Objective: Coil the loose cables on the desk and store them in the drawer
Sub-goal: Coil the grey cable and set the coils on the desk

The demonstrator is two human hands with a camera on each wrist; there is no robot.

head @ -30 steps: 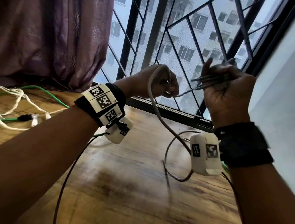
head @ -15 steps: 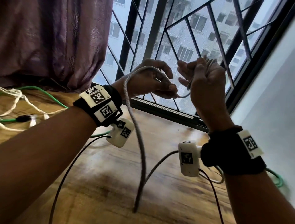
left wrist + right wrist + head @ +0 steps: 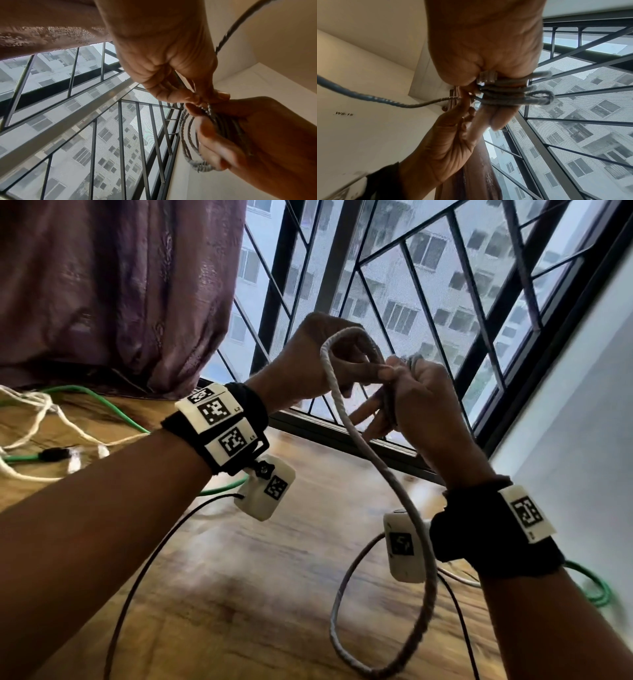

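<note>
Fingers of the right hand [image 3: 423,405] are curled tight round a bundle of grey braided cable [image 3: 363,460], held raised above the worktop [image 3: 239,594] in front of the window grille [image 3: 342,268]. The right wrist view shows several turns of cable lying side by side across the palm, their looped ends projecting past the edge of the hand [image 3: 484,44], with a clear plastic connector [image 3: 487,78] pressed under the thumb. The left hand [image 3: 318,361] meets the right at the bundle; its thumb and forefinger pinch the running length of the same cable where it joins the coil, the remaining fingers [image 3: 173,94] loosely bent. From that pinch the cable arches over the left hand, drops between the forearms and ends in one wide slack loop low over the worktop's near right part. White cables [image 3: 34,419] and a green cable [image 3: 113,412] lie loose at the worktop's far left corner, below a purple curtain [image 3: 120,285]. A thin black cable [image 3: 144,570] crosses the middle. More green cable [image 3: 596,587] lies at the right edge.
</note>
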